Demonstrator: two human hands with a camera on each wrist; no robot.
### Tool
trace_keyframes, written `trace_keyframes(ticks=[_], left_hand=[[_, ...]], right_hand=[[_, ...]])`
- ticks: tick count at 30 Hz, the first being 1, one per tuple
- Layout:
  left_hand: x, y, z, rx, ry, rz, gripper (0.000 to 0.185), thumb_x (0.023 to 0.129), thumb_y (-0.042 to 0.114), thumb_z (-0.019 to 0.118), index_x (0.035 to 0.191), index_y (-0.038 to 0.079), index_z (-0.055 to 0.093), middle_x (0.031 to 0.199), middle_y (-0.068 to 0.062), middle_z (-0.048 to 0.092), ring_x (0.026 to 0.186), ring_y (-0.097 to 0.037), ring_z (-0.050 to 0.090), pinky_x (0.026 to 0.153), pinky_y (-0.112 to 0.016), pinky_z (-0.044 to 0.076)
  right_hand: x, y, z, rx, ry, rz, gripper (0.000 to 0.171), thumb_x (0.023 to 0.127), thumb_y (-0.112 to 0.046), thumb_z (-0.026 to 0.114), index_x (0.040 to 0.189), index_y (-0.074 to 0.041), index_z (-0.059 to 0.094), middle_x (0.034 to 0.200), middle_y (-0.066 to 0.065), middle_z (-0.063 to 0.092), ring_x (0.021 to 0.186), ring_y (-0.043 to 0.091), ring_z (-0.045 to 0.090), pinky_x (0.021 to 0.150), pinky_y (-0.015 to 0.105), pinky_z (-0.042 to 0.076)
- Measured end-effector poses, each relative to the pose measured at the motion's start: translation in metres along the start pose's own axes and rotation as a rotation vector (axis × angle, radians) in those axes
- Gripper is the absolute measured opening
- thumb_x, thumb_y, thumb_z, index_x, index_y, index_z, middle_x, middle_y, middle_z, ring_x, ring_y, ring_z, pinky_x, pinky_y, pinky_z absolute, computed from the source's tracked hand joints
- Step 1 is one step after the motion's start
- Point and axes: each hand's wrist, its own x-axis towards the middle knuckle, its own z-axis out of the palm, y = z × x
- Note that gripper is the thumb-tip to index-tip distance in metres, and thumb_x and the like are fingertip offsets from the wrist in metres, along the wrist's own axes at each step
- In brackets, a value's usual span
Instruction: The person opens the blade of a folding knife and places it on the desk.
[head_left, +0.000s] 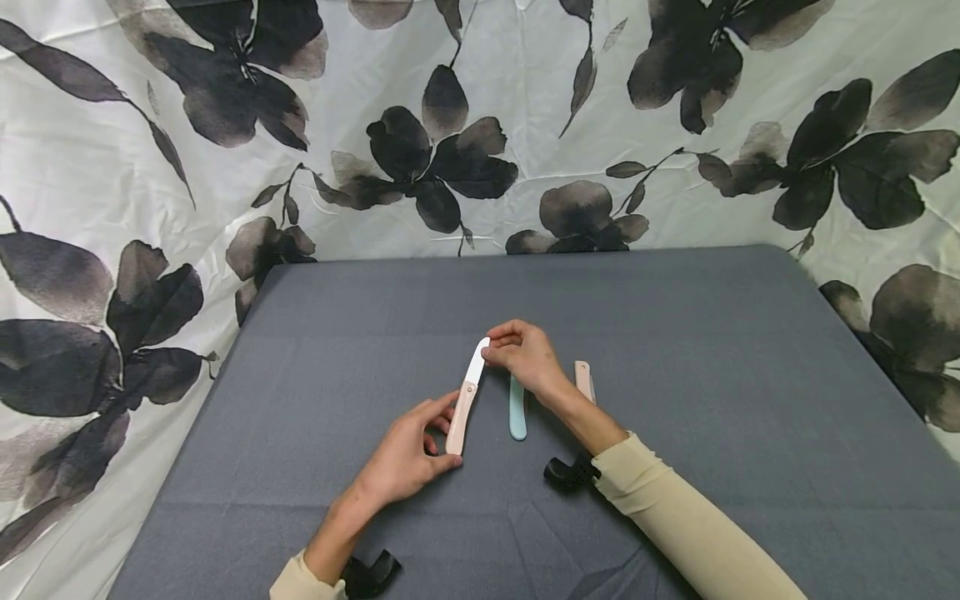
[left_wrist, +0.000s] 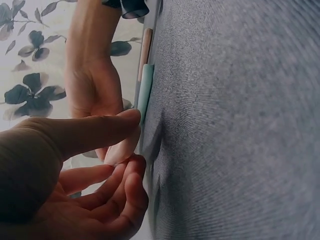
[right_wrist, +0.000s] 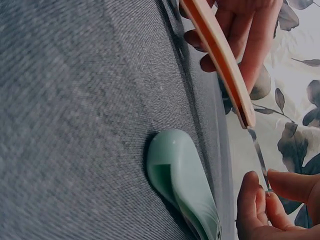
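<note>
Grey cloth covers the table before a flowered sheet. At frame centre, the left hand reaches up-right, fingers curled round the pink handle of a folding knife. The right hand, wrist bent leftward, pinches its white blade tip. A mint knife lies just beside it.

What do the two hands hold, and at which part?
Both hold one pink folding knife: the left hand grips its pink handle, the right hand pinches the tip of its white blade.

Mint folding knife and closed pink knife lie just right of the hands. Grey tabletop open all around.
</note>
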Motion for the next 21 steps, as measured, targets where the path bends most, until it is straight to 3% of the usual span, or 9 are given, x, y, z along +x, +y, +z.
trace_keyframes(ticks=[7, 14, 21], left_hand=[[-0.0052, -0.0037, -0.0019, 0.076, 0.009, 0.020, 0.085, 0.076, -0.001, 0.090, 0.152, 0.003, 0.052, 0.116, -0.005, 0.066, 0.097, -0.019, 0.063, 0.067, -0.021, 0.050], [-0.0074, -0.0021, 0.0023, 0.150, 0.054, -0.022, 0.085, 0.072, 0.003, 0.093, 0.149, 0.004, 0.056, 0.115, -0.002, 0.061, 0.102, -0.016, 0.061, 0.095, -0.035, 0.051], [-0.0102, -0.0026, 0.0055, 0.181, 0.077, -0.025, 0.083, 0.070, 0.002, 0.094, 0.146, 0.001, 0.059, 0.112, -0.002, 0.061, 0.099, -0.015, 0.060, 0.092, -0.032, 0.050]], right_hand=[[-0.0065, 0.0000, 0.0041, -0.076, -0.029, -0.009, 0.029, 0.096, 0.000, 0.069, 0.125, 0.003, 0.067, 0.111, 0.019, 0.068, 0.086, 0.015, 0.070, 0.085, 0.035, 0.062], [-0.0085, 0.0014, 0.0073, -0.174, -0.069, -0.009, 0.034, 0.098, -0.002, 0.068, 0.131, 0.000, 0.066, 0.116, 0.021, 0.070, 0.095, 0.024, 0.072, 0.086, 0.041, 0.060], [-0.0101, 0.0016, 0.0102, -0.244, -0.113, -0.029, 0.037, 0.097, -0.004, 0.069, 0.133, 0.002, 0.066, 0.116, 0.020, 0.071, 0.096, 0.024, 0.071, 0.079, 0.032, 0.059]])
